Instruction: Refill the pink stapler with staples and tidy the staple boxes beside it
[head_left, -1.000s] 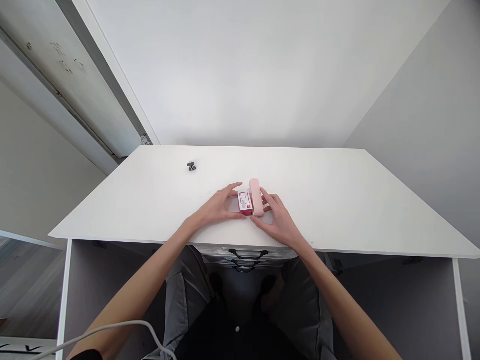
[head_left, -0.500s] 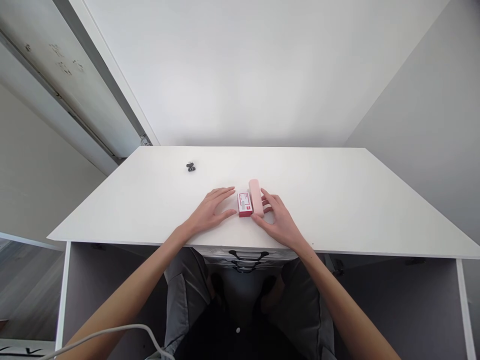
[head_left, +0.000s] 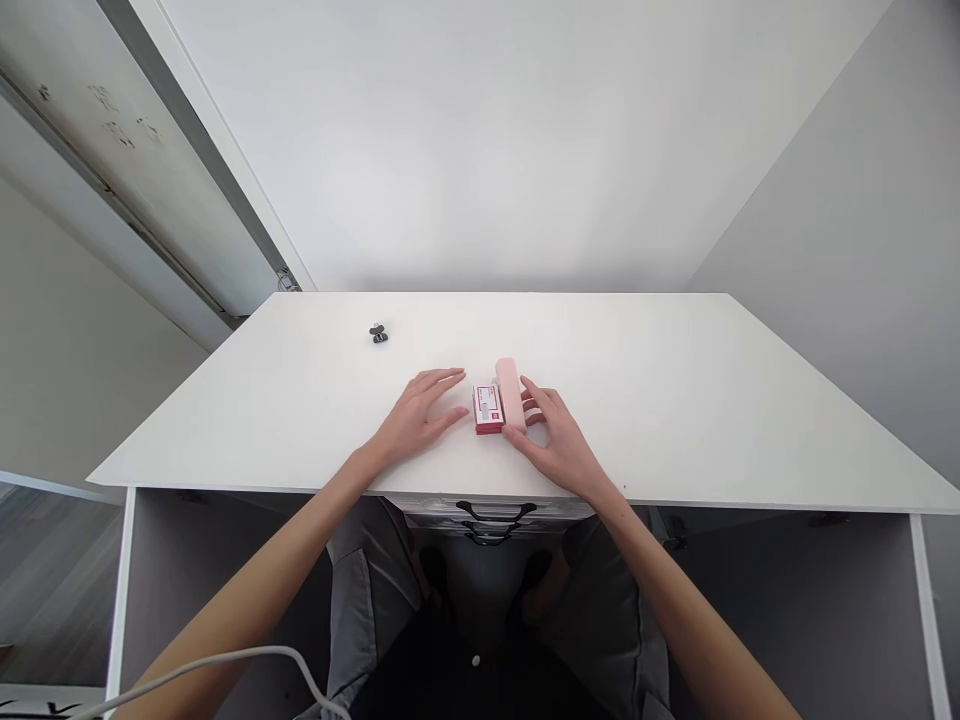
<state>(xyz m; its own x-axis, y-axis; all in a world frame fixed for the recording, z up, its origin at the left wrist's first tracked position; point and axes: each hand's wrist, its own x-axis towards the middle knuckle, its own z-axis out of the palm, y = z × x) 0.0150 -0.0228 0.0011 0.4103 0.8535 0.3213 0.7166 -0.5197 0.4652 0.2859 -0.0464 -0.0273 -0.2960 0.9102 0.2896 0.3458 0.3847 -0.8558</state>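
A long, rounded pink case (head_left: 511, 394) lies on the white desk, its long side pointing away from me. My right hand (head_left: 553, 436) grips it from the right, thumb at the near end and fingers curled along the right side. Close against the case's left side is a small red-and-white box (head_left: 488, 409), label facing up. My left hand (head_left: 422, 414) is to the left of that box, fingers and thumb spread, with a narrow gap between fingertips and box.
A small dark clip-like object (head_left: 379, 333) lies toward the back left of the white desktop (head_left: 675, 400). Drawers with black handles (head_left: 496, 512) are below the front edge. A white cable (head_left: 225, 660) crosses over my left forearm. A wall rises behind the desk.
My left hand has shifted slightly left, widening the gap to the red-and-white box. My right hand stays at the pink case. The whole view has moved very slightly.
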